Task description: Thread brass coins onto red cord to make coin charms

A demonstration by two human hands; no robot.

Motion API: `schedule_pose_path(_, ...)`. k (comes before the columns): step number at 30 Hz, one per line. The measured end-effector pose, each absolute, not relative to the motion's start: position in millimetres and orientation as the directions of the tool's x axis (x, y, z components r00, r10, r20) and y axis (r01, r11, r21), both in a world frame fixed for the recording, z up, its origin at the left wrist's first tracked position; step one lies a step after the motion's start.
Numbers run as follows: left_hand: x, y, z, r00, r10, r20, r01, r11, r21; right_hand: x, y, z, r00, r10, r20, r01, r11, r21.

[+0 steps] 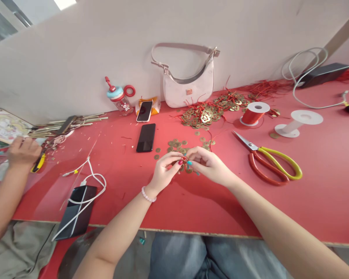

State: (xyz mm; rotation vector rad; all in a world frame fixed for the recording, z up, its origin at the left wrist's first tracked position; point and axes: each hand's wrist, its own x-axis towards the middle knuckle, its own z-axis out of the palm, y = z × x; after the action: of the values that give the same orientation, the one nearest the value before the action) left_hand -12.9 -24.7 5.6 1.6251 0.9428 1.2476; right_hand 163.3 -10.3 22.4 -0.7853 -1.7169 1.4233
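Observation:
My left hand [168, 169] and my right hand [207, 164] meet fingertip to fingertip over the red table. Both pinch a short red cord [184, 159], small and partly covered by the fingers; whether a coin is on it I cannot tell. Just beyond and beneath the fingers lie loose brass coins with holes [176, 145]. Farther back, a heap of coins tied with red cord [205, 115] spreads in front of the handbag. To the right of my right hand rest scissors [254, 147] with one red and one yellow handle, blades apart.
A spool of red cord [253, 114] and a bare white spool [298, 123] stand at right. Two phones, one a black phone [145, 138], lie ahead, near a cup [122, 101] and a white handbag [189, 91]. A power bank [78, 211] with white cable and another person's hand [25, 150] are left.

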Motion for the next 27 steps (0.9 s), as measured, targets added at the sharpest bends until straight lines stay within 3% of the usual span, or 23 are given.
schedule_pose_path(18,-17.7,-19.4,4.1,0.100,0.942,0.322,-0.035,-0.320,0.947,168.8,-10.9,27.0,-0.503,0.838,0.209,0.261,0.378,-0.888)
schedule_pose_path(27,-17.0,-19.4,6.6,0.078,0.949,0.307,-0.006,-0.307,0.952,171.2,-7.8,26.1,-0.532,0.819,0.215,0.297,0.419,-0.858)
